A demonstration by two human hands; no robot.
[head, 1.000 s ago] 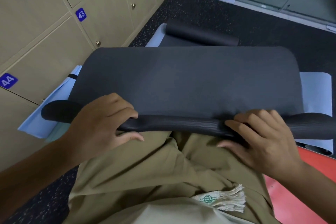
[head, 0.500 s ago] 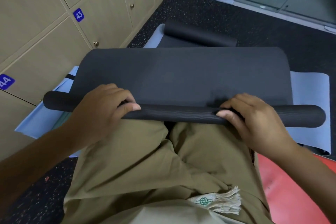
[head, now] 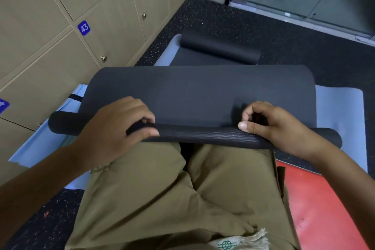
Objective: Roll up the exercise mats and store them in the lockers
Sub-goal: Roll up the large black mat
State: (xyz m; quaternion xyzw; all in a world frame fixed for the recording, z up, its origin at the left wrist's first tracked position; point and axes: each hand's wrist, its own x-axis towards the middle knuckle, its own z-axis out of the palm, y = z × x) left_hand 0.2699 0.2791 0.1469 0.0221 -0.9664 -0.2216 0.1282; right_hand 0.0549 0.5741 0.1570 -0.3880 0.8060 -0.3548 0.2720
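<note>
Rolling only just begun. Near edge of the flat black foam exercise mat (head: 198, 91) curled into a thin tight roll (head: 203, 135), lying across the scene just beyond the khaki-trousered knees (head: 172, 189). Most of that black mat not yet rolled, spread flat toward the far side.

Left hand (head: 113, 130) over the left part of the roll, fingers curled round it, thumb tucked under the near side. Right hand (head: 272, 126) at the right part, fingers bent down onto the far side of the roll, thumb pressed against the near side: a pinching hold with both hands.

Underneath, a pale blue flat mat (head: 341, 111) showing at the left and right, not rolled at all. Farther off, a second dark mat with a thicker roll (head: 219, 48) at its far end, part rolled as far as can be judged, resting on more pale blue sheet. A red mat or floor panel (head: 316, 209) at near right; which of the two, impossible to tell.

Beige numbered locker doors (head: 113, 26) along the left wall, all shut. Nothing stored yet, judging by that. Left to do: finish this roll, roll the others, open lockers, stow everything.
</note>
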